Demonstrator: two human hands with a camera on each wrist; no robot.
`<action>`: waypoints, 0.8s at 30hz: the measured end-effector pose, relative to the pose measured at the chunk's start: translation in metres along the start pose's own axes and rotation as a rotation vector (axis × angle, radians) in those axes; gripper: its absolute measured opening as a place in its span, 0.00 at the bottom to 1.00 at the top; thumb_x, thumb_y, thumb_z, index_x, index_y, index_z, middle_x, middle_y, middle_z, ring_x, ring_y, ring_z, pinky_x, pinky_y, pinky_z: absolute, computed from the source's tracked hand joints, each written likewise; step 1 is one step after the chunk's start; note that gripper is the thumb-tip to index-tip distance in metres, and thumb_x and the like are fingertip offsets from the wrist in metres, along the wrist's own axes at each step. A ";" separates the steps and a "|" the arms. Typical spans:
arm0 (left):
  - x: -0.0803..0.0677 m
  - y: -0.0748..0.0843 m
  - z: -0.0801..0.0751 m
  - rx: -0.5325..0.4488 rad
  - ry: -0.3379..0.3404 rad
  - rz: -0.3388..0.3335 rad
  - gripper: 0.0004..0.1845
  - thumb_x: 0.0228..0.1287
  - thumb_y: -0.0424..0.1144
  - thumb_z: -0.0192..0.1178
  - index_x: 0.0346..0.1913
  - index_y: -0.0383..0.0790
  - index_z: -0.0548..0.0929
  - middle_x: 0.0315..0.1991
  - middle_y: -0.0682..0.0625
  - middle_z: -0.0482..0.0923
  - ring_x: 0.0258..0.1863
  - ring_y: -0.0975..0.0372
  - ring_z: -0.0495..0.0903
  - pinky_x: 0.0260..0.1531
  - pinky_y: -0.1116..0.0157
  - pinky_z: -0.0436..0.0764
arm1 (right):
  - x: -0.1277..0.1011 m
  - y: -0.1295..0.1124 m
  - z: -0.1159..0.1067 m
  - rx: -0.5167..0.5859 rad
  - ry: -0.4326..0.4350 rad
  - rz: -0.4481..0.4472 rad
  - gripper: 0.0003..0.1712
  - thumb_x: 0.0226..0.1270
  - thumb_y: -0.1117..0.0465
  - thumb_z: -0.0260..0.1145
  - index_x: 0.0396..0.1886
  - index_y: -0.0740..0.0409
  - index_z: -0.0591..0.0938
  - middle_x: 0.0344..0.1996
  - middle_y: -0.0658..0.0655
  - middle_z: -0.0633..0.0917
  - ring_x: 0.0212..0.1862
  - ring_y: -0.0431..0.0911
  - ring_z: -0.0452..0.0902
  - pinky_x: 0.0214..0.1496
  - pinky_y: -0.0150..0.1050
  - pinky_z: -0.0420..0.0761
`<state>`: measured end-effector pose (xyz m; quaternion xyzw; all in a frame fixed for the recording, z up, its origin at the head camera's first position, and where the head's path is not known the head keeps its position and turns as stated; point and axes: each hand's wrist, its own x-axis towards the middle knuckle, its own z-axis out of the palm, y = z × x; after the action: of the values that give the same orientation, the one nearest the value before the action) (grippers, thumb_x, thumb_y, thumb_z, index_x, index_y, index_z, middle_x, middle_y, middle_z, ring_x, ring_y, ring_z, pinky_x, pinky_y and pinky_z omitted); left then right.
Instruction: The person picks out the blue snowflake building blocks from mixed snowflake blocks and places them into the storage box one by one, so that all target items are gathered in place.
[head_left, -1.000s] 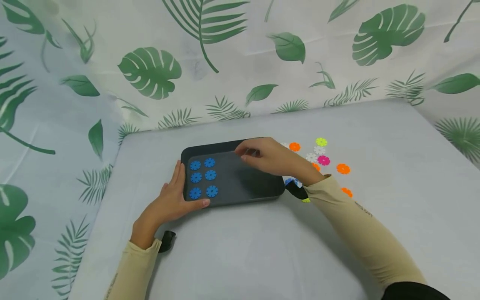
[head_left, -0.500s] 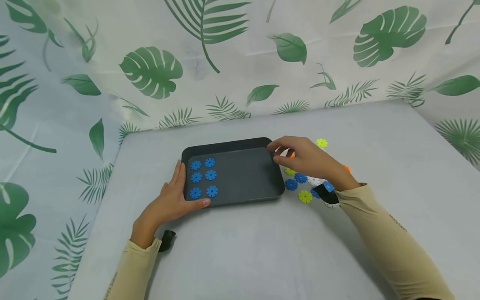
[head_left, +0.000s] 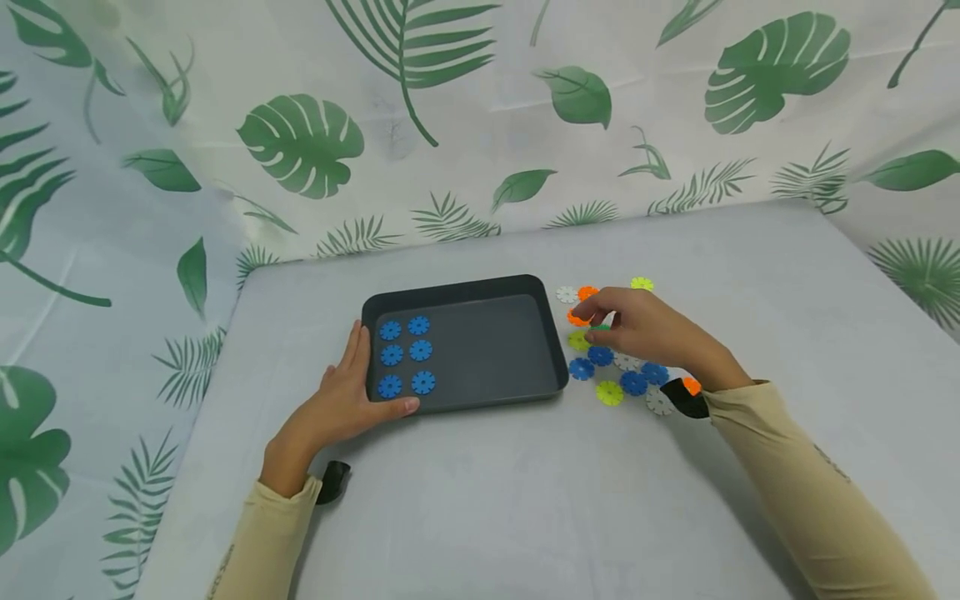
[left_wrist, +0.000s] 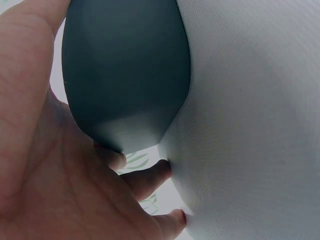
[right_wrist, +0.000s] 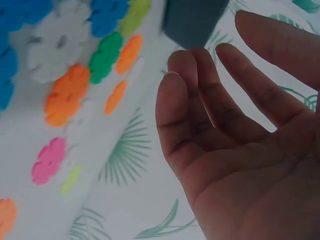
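Note:
A dark grey rectangular tray [head_left: 491, 346] lies on the table. Several blue notched plastic discs [head_left: 422, 350] sit in two columns at its left side. My left hand [head_left: 337, 404] rests against the tray's near left corner, thumb along the near rim and straight fingers along the left wall. In the left wrist view, fingertips [left_wrist: 161, 170] touch the table beside the tray. Right of the tray, my right hand [head_left: 645, 325] hovers over loose discs, fingers loosely bent and apart from the thumb. Nothing is in it in the right wrist view. It partly hides the discs beneath.
Loose discs lie right of the tray: blue [head_left: 581, 368], yellow-green [head_left: 610, 392], white [head_left: 660, 402], orange [head_left: 588, 292], green [right_wrist: 106, 58] and pink [right_wrist: 49, 161]. Some overlap. A leaf-patterned cloth [head_left: 465, 108] hangs behind the table [head_left: 480, 500].
My right hand has moved from above the tray, past its right edge, to above the loose discs. The left hand, the tray and the blue discs inside have stayed put.

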<state>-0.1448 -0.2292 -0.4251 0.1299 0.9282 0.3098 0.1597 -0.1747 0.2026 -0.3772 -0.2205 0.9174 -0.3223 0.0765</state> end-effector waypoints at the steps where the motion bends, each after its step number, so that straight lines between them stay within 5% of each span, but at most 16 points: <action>1: 0.000 0.000 0.000 0.000 0.000 0.000 0.75 0.63 0.69 0.70 0.85 0.33 0.26 0.86 0.41 0.17 0.85 0.42 0.31 0.76 0.30 0.38 | 0.000 0.002 0.000 -0.014 -0.010 0.005 0.16 0.72 0.68 0.73 0.57 0.66 0.87 0.48 0.58 0.88 0.50 0.52 0.80 0.51 0.51 0.81; 10: -0.001 0.000 0.000 -0.001 -0.001 -0.003 0.75 0.63 0.69 0.70 0.85 0.33 0.26 0.86 0.41 0.17 0.85 0.42 0.31 0.76 0.30 0.37 | -0.004 0.018 0.003 -0.072 -0.093 0.035 0.13 0.69 0.68 0.75 0.51 0.66 0.89 0.50 0.60 0.85 0.50 0.55 0.81 0.54 0.57 0.84; 24: -0.001 0.001 -0.001 0.001 -0.001 -0.006 0.75 0.63 0.69 0.70 0.85 0.33 0.26 0.86 0.42 0.17 0.85 0.42 0.31 0.76 0.30 0.38 | -0.005 0.031 0.016 -0.108 -0.111 0.028 0.14 0.64 0.69 0.80 0.48 0.66 0.88 0.42 0.59 0.78 0.45 0.55 0.73 0.47 0.51 0.80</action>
<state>-0.1436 -0.2292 -0.4237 0.1271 0.9288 0.3087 0.1610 -0.1764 0.2176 -0.4092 -0.2291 0.9308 -0.2583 0.1199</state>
